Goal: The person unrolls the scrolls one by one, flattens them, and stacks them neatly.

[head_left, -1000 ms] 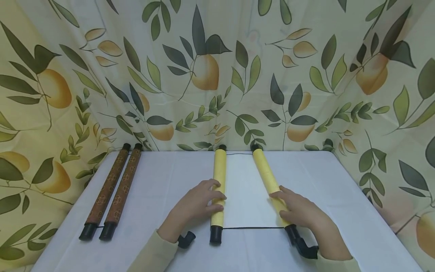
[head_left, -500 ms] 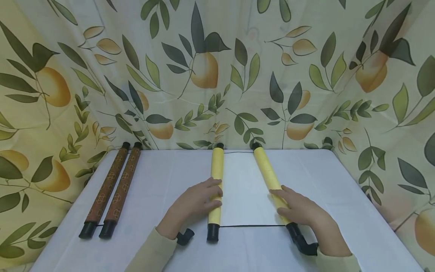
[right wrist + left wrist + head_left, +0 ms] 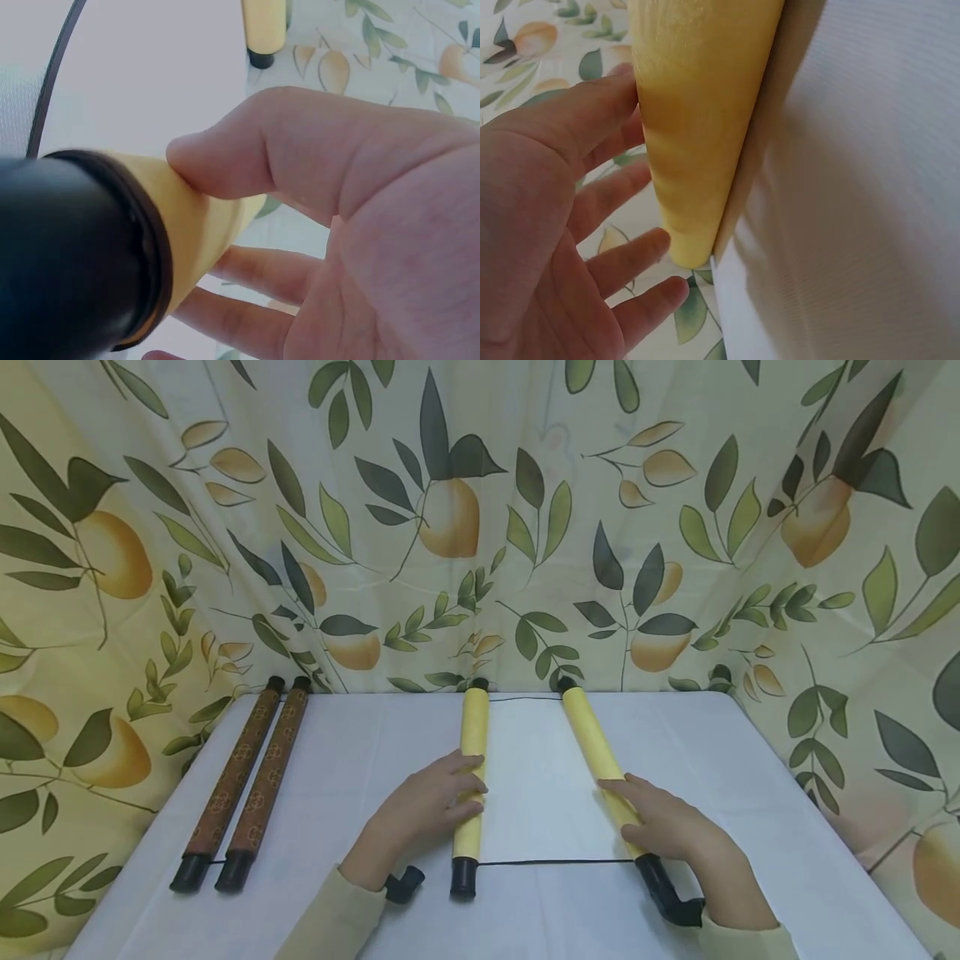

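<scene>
A partly unrolled scroll lies on the table, its white sheet stretched between two yellow rolls with black end caps. My left hand lies along the left yellow roll; in the left wrist view its loosely extended fingers touch the roll's side. On the slanted right yellow roll, my right hand grips near the lower end. The right wrist view shows the thumb on one side of this roll and fingers on the other, beside the large black cap.
Two brown patterned rolls with black caps lie side by side at the table's left. A white cloth covers the table. Behind it hangs a curtain with fruit and leaves. Black wrist mounts sit by both hands.
The left yellow roll has shifted left with my left hand, and more white sheet shows between the rolls. My right hand and its roll have stayed nearly in place.
</scene>
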The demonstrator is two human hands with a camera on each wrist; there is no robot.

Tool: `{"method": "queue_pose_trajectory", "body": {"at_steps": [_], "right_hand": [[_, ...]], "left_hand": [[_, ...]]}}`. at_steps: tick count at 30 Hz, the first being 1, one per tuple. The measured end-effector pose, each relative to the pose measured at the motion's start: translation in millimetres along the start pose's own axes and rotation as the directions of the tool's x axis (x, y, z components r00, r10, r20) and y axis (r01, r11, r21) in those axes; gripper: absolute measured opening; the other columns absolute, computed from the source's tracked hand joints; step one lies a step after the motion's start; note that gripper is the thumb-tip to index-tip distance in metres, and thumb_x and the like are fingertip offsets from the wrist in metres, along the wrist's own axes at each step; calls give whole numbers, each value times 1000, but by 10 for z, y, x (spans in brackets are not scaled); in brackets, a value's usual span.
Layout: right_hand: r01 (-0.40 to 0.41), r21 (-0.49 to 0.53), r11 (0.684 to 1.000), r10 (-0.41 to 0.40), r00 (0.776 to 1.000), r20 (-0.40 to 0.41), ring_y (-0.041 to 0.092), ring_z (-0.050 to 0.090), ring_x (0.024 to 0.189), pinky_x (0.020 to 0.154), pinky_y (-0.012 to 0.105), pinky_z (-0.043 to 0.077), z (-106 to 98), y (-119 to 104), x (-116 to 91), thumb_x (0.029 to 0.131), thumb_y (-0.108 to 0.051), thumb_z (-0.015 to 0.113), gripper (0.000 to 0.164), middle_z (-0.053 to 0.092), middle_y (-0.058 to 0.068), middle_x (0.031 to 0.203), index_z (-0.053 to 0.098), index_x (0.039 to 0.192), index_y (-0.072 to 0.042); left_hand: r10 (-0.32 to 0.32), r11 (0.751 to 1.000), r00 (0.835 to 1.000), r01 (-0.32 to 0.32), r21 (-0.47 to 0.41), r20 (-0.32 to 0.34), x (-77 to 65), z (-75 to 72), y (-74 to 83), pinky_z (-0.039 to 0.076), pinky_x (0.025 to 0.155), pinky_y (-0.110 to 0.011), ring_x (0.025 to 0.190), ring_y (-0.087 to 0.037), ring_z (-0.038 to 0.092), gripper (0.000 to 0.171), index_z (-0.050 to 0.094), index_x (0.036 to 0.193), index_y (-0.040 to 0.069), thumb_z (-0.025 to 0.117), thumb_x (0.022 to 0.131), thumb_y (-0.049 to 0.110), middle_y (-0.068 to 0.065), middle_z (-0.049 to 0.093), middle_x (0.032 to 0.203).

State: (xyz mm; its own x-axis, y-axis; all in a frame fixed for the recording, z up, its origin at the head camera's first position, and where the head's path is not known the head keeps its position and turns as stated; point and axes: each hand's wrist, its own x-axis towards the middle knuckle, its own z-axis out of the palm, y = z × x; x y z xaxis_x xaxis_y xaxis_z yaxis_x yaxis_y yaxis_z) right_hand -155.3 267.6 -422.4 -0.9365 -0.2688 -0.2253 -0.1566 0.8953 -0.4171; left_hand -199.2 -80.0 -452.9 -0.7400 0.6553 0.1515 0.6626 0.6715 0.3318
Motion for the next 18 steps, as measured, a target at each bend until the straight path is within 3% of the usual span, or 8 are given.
{"method": "queue_pose_trajectory", "body": {"at_steps": [5,12,18], "right_hand": [[-46,-30,998,47,999,13,38,37,124,83,51,40,-13,1,8,78,-8,59,62,20,21,148,43,137,-19],[-50,-34,998,50,999,-15,35,41,121,88,58,37,6,15,16,77,-17,69,66,25,18,147,43,137,-16],[-38,-70,997,35,999,-40,36,44,117,82,55,42,-7,4,25,74,-7,67,68,27,23,144,42,137,-15]], "left_hand": [[1,1000,1000,-1,1,13,1,10,-13,34,101,-39,133,-26,31,25,64,107,22,53,91,39,3,42,140],[-13,1000,1000,13,12,7,-25,-6,-24,38,98,-36,127,-18,39,30,65,113,24,54,91,40,-1,44,138],[8,1000,1000,-7,14,-27,-23,-34,-45,39,97,-36,124,-19,42,28,67,113,23,55,91,37,-3,46,135]]}}
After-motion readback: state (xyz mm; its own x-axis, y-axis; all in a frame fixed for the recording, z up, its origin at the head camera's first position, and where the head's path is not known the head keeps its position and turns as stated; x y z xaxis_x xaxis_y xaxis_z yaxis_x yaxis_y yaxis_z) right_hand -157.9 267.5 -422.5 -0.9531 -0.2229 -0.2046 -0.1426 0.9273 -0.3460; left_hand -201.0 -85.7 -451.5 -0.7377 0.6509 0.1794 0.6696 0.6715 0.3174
